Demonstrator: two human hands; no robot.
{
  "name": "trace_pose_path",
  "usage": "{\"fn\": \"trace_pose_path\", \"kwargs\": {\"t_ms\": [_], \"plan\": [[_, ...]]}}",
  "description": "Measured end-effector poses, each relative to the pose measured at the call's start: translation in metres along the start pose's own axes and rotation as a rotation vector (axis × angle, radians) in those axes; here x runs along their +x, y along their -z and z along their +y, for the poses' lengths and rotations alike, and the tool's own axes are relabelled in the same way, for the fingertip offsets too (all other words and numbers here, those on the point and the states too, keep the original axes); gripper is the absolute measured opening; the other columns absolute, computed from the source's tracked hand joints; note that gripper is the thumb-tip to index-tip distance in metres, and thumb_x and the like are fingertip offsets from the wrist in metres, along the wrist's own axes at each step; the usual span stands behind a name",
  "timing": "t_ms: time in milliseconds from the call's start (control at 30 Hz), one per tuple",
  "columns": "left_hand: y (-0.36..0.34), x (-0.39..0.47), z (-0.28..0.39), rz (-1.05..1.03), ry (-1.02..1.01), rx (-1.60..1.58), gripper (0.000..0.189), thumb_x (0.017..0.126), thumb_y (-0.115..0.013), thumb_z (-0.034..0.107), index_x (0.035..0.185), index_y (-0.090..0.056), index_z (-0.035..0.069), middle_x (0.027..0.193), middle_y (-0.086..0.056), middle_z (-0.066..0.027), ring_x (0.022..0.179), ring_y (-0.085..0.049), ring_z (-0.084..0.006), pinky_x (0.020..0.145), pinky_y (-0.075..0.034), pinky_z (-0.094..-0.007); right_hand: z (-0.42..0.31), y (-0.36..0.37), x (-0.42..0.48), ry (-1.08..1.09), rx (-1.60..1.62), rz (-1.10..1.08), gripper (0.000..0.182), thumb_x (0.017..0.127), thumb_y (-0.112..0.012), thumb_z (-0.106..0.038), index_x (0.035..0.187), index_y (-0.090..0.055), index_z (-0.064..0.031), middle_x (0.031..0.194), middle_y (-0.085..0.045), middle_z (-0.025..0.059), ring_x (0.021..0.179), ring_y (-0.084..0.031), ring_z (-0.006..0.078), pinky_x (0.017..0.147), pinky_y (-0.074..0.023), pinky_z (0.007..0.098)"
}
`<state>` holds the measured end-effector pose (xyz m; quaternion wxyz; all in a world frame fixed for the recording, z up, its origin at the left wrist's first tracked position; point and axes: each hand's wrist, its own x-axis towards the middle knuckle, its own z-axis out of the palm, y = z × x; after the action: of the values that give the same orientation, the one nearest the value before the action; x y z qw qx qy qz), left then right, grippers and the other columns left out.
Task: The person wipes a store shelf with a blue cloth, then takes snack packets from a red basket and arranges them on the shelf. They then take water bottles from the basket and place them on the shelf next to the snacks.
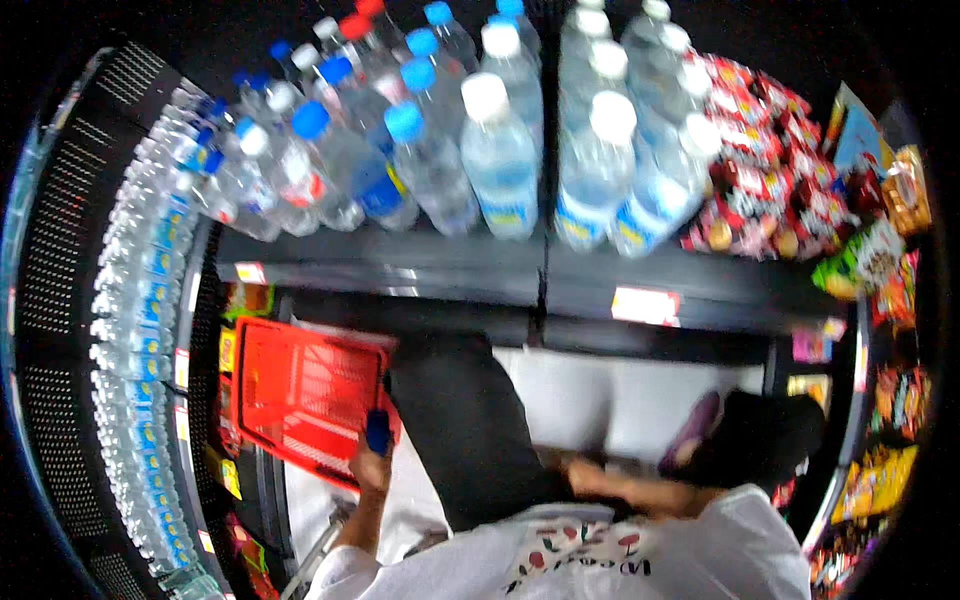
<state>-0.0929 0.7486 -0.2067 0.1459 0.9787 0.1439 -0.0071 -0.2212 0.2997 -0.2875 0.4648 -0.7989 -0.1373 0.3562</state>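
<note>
My left hand (373, 466) grips the dark blue handle grip (378, 432) of a red plastic shopping basket (311, 330). The basket hangs beside my dark-trousered leg, and its slotted red inside shows. My right hand (586, 478) lies low against my dark trousers, close to the front of my white printed shirt. Its fingers are blurred and partly hidden, so whether it holds anything is unclear. Ahead of me, a black shelf (375, 262) carries rows of clear plastic bottles (499, 161) with white, blue or red caps. Both hands are lower in the picture than this shelf.
Red snack packets (772, 172) fill the shelf's right part. A long row of small water bottles (154, 337) lines the left shelving. More bagged snacks (877, 480) stand at the right. Below is a pale floor (559, 386), with a purple shoe (694, 427) on it.
</note>
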Motion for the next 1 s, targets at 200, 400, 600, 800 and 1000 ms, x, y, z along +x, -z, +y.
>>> {"fn": "trace_pose_path", "kwargs": {"t_ms": [200, 400, 600, 800, 1000], "plan": [[-0.006, 0.002, -0.012, 0.008, -0.027, 0.129, 0.065, 0.086, -0.074, 0.055, 0.126, -0.062, 0.005, 0.083, -0.071, -0.0244, 0.078, -0.07, -0.0446, 0.066, -0.053, -0.0538, 0.021, -0.005, 0.025, 0.033, -0.059, -0.088, 0.023, 0.085, -0.058, -0.011, 0.103, -0.07, -0.0042, 0.097, -0.071, 0.0264, 0.088, -0.067, 0.0465, 0.078, -0.0519, 0.0551], [0.011, 0.006, 0.003, -0.033, -0.08, -0.114, 0.052, 0.087, -0.076, 0.042, 0.124, -0.063, 0.007, 0.09, -0.074, -0.0205, 0.083, -0.073, -0.0394, 0.07, -0.055, -0.0493, -0.001, 0.004, 0.019, 0.028, -0.101, -0.081, 0.026, 0.08, -0.06, -0.003, 0.104, -0.067, 0.0003, 0.095, -0.071, 0.0266, 0.089, -0.068, 0.0456, 0.077, -0.0529, 0.0543], [-0.03, -0.005, -0.076, -0.134, 0.232, -0.928, 0.043, 0.106, -0.053, 0.032, 0.132, -0.061, -0.002, 0.116, -0.073, -0.0099, 0.102, -0.071, -0.0301, 0.09, -0.057, -0.0403, -0.014, 0.004, 0.022, 0.112, -0.033, -0.135, 0.03, 0.077, -0.061, -0.003, 0.106, -0.067, -0.0008, 0.093, -0.071, 0.0249, 0.088, -0.069, 0.0446, 0.073, -0.0526, 0.0534], [-0.02, -0.006, -0.034, 0.006, 0.346, -1.189, 0.036, 0.104, -0.056, 0.03, 0.117, -0.069, -0.001, 0.107, -0.075, -0.0102, 0.093, -0.072, -0.028, 0.081, -0.058, -0.0377, -0.039, 0.014, 0.051, 0.196, -0.156, -0.104, 0.037, 0.078, -0.059, -0.002, 0.113, -0.068, -0.007, 0.094, -0.071, 0.0249, 0.092, -0.068, 0.0472, 0.074, -0.0527, 0.0556], [-0.04, -0.001, -0.066, 0.007, -0.072, -0.545, 0.047, 0.087, -0.077, 0.033, 0.124, -0.066, 0.006, 0.092, -0.076, -0.0156, 0.08, -0.073, -0.0318, 0.07, -0.055, -0.0417, -0.064, 0.046, 0.045, 0.047, -0.164, -0.183, 0.035, 0.078, -0.06, -0.003, 0.113, -0.069, -0.0041, 0.1, -0.071, 0.0277, 0.093, -0.068, 0.0477, 0.074, -0.0539, 0.055]]}}
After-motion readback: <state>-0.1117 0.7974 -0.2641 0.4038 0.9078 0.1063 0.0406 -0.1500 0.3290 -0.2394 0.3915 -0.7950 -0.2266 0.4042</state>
